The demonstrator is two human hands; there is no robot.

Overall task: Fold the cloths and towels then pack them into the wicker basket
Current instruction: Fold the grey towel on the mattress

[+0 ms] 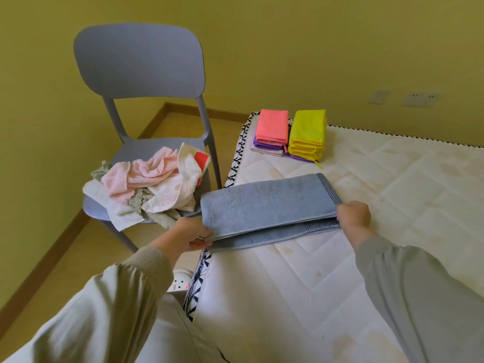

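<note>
- One chair (138, 58) stands at the upper left of the frame. On its seat is one heap of crumpled cloths (146, 184), pink, white and grey-green; how many I cannot tell.
- The left hand (188, 234), lower left of centre, reaches in from a pale sleeve. Its fingers are curled round the left near corner of the towel's top layer.
- One blue towel (264, 205) lies between the two hands at mid-frame, across the left edge of the mattress (366, 231). It is doubled over, the top layer lifted off the lower one at the near edge.
- The right hand (353, 214), knuckles up, pinches the top layer's right near corner.
- Two folded stacks sit above the towel, well apart from it: a pink-topped stack (272, 127) and a yellow-topped stack (309, 132), side by side.
</note>
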